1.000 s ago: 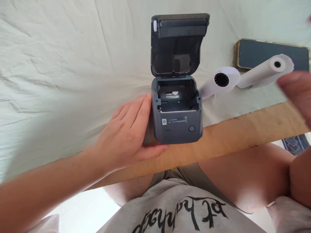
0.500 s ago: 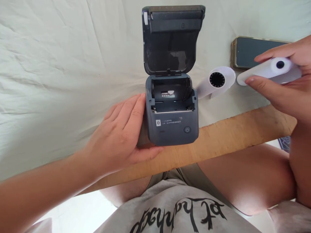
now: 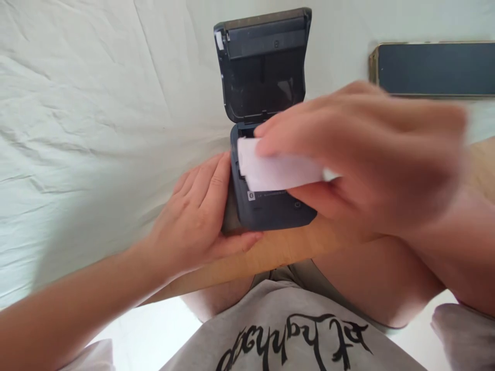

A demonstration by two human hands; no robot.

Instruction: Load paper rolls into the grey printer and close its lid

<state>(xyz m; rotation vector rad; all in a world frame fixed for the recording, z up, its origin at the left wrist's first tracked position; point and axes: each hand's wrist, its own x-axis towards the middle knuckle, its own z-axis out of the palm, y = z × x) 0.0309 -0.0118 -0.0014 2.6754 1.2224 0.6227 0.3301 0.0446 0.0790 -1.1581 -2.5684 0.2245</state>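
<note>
A dark blue-grey label printer [image 3: 270,215] stands near the table edge with its lid [image 3: 263,72] flipped up. Along its left side lie the fingers of my left hand [image 3: 195,208], and the thumb reaches round the front corner, bracing it. My right hand [image 3: 371,149], blurred by motion, is closed on a white paper roll [image 3: 284,167]. The roll is over the printer's paper compartment and covers most of it. How far the roll sits inside, I cannot tell. The second roll is hidden behind my right hand.
A phone [image 3: 436,69] in a gold-edged case lies at the back right on a pale, wrinkled cloth [image 3: 96,93]. The wooden table edge [image 3: 216,270] runs in front of the printer, close to my lap.
My right hand has carried the paper roll leftward from near the phone to over the open printer, with its grip turned. My left hand has stayed against the printer's side.
</note>
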